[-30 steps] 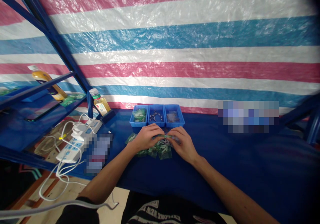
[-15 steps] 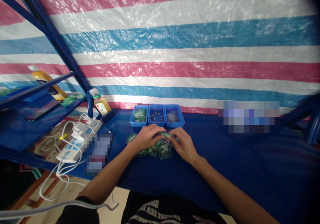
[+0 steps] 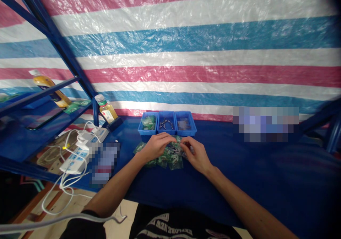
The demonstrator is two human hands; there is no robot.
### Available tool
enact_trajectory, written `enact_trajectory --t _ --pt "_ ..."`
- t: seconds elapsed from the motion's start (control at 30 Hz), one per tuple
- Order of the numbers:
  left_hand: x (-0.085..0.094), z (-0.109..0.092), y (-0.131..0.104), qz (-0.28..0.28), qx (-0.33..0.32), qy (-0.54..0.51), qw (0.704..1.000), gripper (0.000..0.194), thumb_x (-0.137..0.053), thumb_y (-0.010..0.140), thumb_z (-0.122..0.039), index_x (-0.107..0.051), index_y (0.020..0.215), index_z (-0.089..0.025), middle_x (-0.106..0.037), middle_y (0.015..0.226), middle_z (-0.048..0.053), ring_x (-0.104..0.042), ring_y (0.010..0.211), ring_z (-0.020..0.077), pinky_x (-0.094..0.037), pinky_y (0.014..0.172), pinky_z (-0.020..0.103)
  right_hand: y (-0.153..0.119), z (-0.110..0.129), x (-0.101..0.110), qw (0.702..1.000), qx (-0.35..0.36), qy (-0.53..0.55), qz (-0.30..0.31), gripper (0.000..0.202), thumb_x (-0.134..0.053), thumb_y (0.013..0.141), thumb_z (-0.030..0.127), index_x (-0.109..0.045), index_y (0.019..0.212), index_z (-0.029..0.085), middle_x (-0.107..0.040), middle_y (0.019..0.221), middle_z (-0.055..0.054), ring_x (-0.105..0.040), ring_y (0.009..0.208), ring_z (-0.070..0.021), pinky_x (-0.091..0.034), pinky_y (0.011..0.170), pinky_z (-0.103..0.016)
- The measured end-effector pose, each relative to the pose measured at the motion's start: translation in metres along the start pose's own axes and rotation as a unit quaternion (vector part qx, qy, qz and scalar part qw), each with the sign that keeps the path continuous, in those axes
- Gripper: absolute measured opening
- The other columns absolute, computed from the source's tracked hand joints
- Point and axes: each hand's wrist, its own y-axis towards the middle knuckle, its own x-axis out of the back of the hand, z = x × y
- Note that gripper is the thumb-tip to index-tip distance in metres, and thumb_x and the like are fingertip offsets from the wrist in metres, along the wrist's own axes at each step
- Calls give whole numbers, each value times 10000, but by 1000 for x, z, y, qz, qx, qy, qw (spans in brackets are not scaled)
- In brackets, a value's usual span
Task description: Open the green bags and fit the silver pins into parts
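Note:
A small green-and-clear packet is pinched between my left hand and my right hand, just in front of the blue bins. Both hands have thumb and fingers pressed together on it. Beneath and around them lies a pile of green packets with small pale pieces inside. Behind stand three blue bins: the left bin holds green packets, the middle bin dark slim pieces, the right bin clear packets.
A white power strip with tangled cables lies at the left, beside a blurred flat object. A small bottle stands by the blue frame. Another blurred object is at the back right of the blue table.
The packet between my hands has shifted slightly up, and my right fingertips have moved a little. More of the pile shows beneath my fingers.

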Motion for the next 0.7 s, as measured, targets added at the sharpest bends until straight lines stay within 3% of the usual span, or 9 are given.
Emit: enact_trajectory --t 0.17,0.4,0.6,0.7 --pt "0 4 -1 -16 -9 -9 1000 342 -362 1055 -156 -686 1161 -152 -728 1079 130 -674 1010 195 -558 907 337 -1 -1 3 1000 10 11 16 262 -421 1014 194 -624 1173 239 -716 936 -42 -680 794 -211 -531 768 -336" --pt "-3 6 -1 -38 -4 -4 999 249 -476 1047 -230 -710 1106 -169 -728 1047 115 -670 996 193 -549 896 336 -3 -11 -4 999 23 -23 0 292 -497 937 140 -651 1164 240 -736 1035 -53 -679 794 -201 -551 751 -331" --pt "2 1 2 -23 -3 5 1000 172 -548 1018 -238 -700 1052 -165 -700 1114 130 -623 1086 229 -503 984 399 0 -4 -2 999 33 -13 11 78 -599 984 261 -673 994 239 -692 961 -58 -643 808 -206 -535 735 -327" --pt "2 -1 3 -13 2 3 1000 176 -564 1016 -277 -691 1027 -155 -698 1093 137 -615 1065 230 -496 975 399 0 0 -1 999 32 -13 12 144 -593 1007 326 -689 947 237 -667 938 -62 -638 818 -208 -528 726 -325"
